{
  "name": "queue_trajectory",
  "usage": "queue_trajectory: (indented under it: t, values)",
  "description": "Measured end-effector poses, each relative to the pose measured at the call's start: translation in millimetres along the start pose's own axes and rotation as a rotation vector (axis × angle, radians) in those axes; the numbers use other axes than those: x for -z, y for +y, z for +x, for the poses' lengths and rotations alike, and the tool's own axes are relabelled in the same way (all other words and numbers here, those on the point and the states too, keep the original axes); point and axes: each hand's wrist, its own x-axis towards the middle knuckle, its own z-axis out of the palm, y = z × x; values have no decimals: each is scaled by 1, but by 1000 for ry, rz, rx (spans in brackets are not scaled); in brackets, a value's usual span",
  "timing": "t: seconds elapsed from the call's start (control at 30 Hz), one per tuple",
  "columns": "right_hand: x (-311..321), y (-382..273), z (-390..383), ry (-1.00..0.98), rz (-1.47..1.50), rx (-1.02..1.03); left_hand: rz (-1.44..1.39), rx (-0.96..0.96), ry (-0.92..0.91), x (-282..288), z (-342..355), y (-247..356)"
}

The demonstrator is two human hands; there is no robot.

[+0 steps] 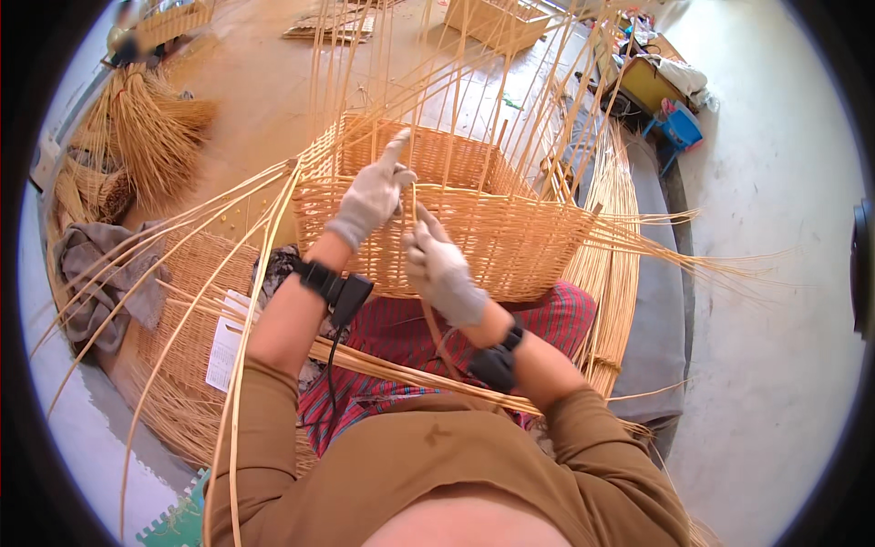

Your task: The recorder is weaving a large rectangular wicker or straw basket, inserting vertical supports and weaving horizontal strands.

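Hiding some basket weave (519,246): right hand (445,275)

A pale wall (775,301) runs along the right, a blue stool (681,125) and cluttered desk (653,87) standing beside it, as the tan floor (255,68) gleams.

Plaid-covered lap (392,328), with wicker basket (510,242), apparently, on its far edge, long canes (410,371) across its near edge.
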Motion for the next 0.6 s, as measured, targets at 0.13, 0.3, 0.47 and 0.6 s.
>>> queue_trajectory:
  t: [0.13,0.3,0.47,0.6]
  values:
    - [28,-42,-45,-87,-383,-82,494,-698,177,-8,-48,5]
    - [13,-70,-13,-124,-1107,175,720,-765,203,0,-80,4]
    - [-7,-105,64,-301,-991,355,718,-846,248,14,-86,10]
    - [-13,-110,88,-401,-1120,55,681,-789,232,21,-88,9]
